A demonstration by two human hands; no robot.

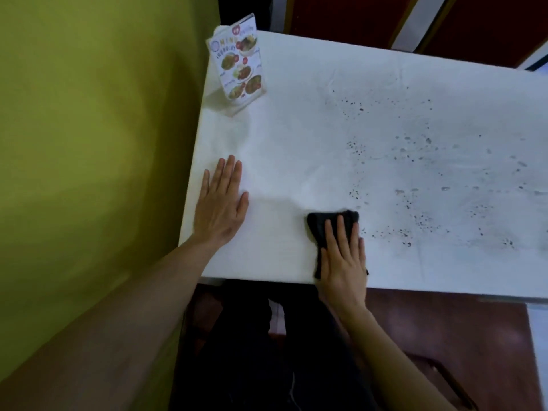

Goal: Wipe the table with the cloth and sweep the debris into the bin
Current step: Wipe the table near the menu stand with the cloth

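Note:
A white table [296,143] fills the upper right of the view. My right hand [344,259] presses flat with straight fingers on a black cloth [320,226] near the table's front edge. Dark specks of debris [415,179] are scattered over the table's right half, just right of the cloth. My left hand [221,203] rests flat on the table near its left edge, holding nothing. No bin is in view.
A clear stand with a picture menu [237,66] stands at the table's back left corner. A yellow-green wall [89,143] runs along the table's left side. Dark red floor [444,336] and my dark trousers [252,351] lie below the front edge.

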